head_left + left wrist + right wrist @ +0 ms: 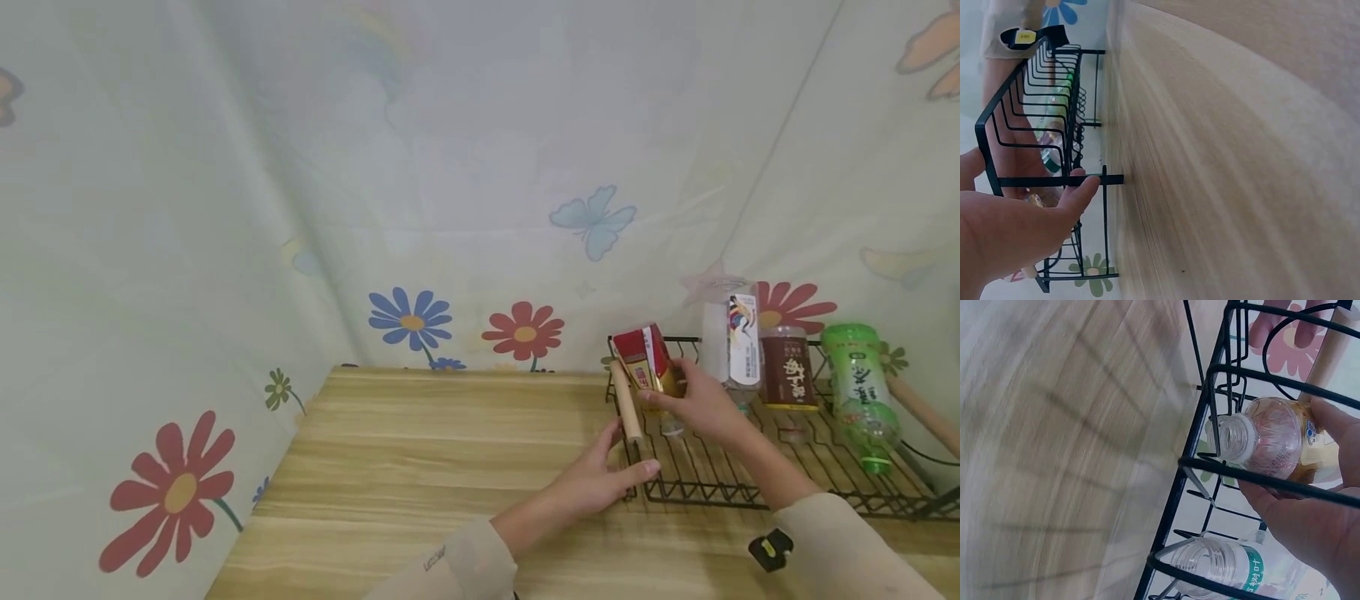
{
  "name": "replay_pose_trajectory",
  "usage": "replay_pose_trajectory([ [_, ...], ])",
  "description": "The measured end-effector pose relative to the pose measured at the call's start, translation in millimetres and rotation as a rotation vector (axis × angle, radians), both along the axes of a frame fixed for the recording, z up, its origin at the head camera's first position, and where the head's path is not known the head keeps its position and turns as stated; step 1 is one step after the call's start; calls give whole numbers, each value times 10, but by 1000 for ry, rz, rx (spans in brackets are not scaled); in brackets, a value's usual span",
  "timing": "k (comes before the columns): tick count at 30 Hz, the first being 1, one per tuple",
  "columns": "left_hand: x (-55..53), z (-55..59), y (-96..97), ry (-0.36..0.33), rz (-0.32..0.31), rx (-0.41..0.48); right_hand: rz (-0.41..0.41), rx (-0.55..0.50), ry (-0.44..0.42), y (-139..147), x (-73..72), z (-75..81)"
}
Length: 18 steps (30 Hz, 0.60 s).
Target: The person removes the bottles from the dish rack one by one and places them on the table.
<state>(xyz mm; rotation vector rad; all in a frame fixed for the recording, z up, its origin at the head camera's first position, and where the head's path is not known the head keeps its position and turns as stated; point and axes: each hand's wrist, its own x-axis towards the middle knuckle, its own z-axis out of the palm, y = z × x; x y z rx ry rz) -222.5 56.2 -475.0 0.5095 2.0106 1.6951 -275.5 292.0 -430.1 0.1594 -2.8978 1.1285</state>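
Note:
My right hand (pixel 701 404) grips an upside-down plastic bottle (pixel 647 358) with a red-and-gold label inside the black wire rack (pixel 720 492). In the right wrist view, the bottle's clear shoulder and open neck (pixel 1235 439) point towards the rack's wire base, and my thumb and fingers lie on opposite sides. My left hand (pixel 592 479) holds the rack's near left corner, its thumb along the front side. The left wrist view shows its digits around the black wires (pixel 1029 181). Beside the bottle, a pale wooden handle (pixel 626 400) runs along the rack's left end.
Further right in the rack stand a clear bottle (pixel 742 342) with a white label, a brown-labelled bottle (pixel 787 367) and a green-labelled bottle (pixel 855 367), with a smaller green-capped bottle (pixel 873 437) before them. The rack sits on a wooden tabletop (pixel 435 450) against a flower-printed curtain (pixel 480 167).

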Motion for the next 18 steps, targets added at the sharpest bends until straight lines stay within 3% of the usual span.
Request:
replay_pose_trajectory([
  [4,-3,-6,-23,-21,-2,16,-1,10,-2,-3,1,22],
  [9,-46,19,-82,32,7,-41,15,12,57,-15,14,95],
  [14,-134,66,-204,60,18,-38,47,12,98,-56,88,253],
  [18,-199,174,-343,84,40,-30,70,40,121,-96,159,421],
])
